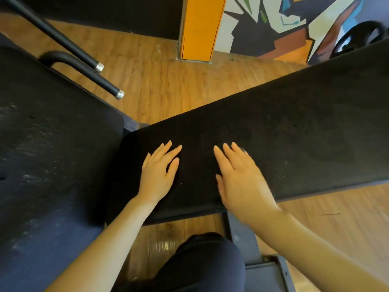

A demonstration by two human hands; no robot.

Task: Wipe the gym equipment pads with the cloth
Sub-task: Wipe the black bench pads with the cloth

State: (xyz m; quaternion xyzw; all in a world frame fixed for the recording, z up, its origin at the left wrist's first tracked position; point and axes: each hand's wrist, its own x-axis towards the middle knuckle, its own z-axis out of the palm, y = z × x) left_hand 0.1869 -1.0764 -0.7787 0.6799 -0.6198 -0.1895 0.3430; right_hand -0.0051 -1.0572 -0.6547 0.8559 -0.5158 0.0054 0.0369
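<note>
Two black bars (69,57) cross above the left pad (52,144).

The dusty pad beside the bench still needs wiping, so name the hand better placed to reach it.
Left, probably. The left hand lies flat near the bench pad's end, closest to the dusty pad; the right hand lies farther away. No cloth is visible.

A long black padded gym bench pad (294,133) stood over wood-plank floor (164,85); the left hand (156,173) and right hand (242,178) lay flat on it.
</note>
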